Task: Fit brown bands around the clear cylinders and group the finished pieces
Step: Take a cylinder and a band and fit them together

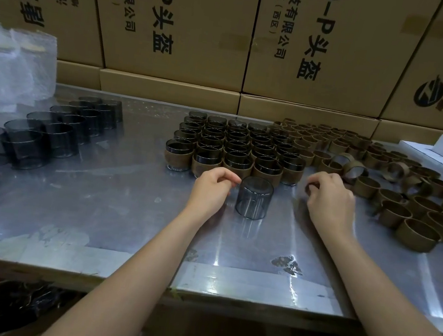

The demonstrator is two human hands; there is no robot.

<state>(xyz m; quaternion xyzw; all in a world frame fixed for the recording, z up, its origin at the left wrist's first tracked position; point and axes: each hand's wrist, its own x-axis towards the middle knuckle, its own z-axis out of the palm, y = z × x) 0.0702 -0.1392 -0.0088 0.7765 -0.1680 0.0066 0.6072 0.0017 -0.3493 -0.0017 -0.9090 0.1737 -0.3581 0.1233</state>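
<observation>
One clear smoky cylinder point(253, 197) stands alone on the metal table point(96, 222), near centre, long axis upright. Its closed end faces up and its rim rests on the table. No band on it.

Left hand point(212, 187) sits just left of the cylinder, fingers curled, thumb and forefinger tips close to its upper edge. We cannot tell if they touch it or grip anything.

Right hand point(331, 199) is to the right of the cylinder, apart from it, fingers curled downward. A brown edge shows at the fingertips, likely a band, but we cannot tell whether it is held.

Just beyond the hands, a block of finished pieces point(233, 149) stands in tight rows, all upright, open ends up, brown bands round their lower halves.

To the right, loose brown bands point(395, 194) spread wide, most standing on edge with the hole up, a few tipped on their sides.

To the left, bare cylinders point(60, 134) run in a double row from near to far, upright.

Cardboard boxes point(182, 23) line the far side. The print reads sideways: "P头盔", "技有限公司", "(西区)". A round dark logo point(429, 91) marks a box at the right.
</observation>
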